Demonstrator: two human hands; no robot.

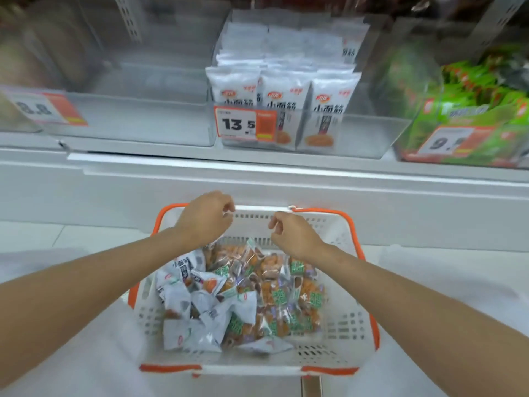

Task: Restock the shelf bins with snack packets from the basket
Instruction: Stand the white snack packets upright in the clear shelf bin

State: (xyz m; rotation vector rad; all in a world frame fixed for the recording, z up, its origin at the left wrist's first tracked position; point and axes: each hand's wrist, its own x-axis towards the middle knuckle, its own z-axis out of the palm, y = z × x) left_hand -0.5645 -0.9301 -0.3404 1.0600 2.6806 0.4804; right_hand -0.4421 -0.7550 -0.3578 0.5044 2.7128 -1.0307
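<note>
Basket (343,325), white, orange rim, on pale floor (43,233) below the shelf (286,167). It holds white packets (183,308) and green-labelled packets (283,299), too heaped to count.

Middle bin (363,138): three front packets (283,107) marked 小面筋, price tag (243,124) 13.5. Left tag (43,108) reads 8.8.

My left hand (206,216) is curled at the far handle (257,208); I cannot tell if it grips. My right hand (294,236) is curled, with nothing visibly held.

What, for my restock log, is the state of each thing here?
basket: partly full of loose packets
middle bin: stocked, white packets upright
clear bin left of it: empty
right bin: heaped with green packets
left hand: curled at far handle, grip unclear
right hand: curled nearby, grip unclear
</note>
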